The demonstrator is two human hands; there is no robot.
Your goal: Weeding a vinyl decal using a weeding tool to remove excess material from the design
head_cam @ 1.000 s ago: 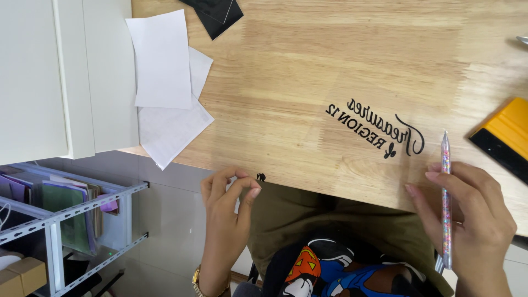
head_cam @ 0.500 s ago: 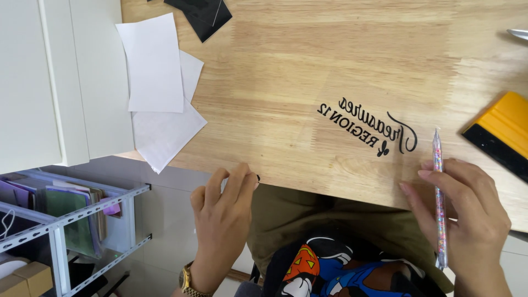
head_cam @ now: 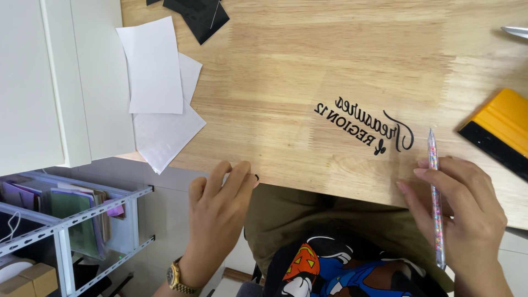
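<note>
My left hand (head_cam: 219, 204) rests against the near edge of the wooden table (head_cam: 330, 49), fingers together, pinching a tiny black scrap (head_cam: 256, 177) at the edge. My right hand (head_cam: 465, 217) lies on the table edge at the right and holds a slim clear pen-like tool (head_cam: 434, 187) filled with coloured beads, tip pointing away from me. Black cut-out lettering with a small leaf mark (head_cam: 364, 124) is stuck on the wood, just left of the tool's tip and upside down from where I sit.
A yellow squeegee with a black edge (head_cam: 498, 132) lies at the right. White paper sheets (head_cam: 157, 93) overlap at the table's left edge, black scraps (head_cam: 195, 14) beyond them. A white cabinet (head_cam: 55, 82) and a metal shelf rack (head_cam: 66, 220) stand at the left. A metal tool (head_cam: 514, 31) shows top right.
My left hand's fingers have shifted slightly along the table edge, still on the black scrap. The right hand and its tool have hardly moved.
</note>
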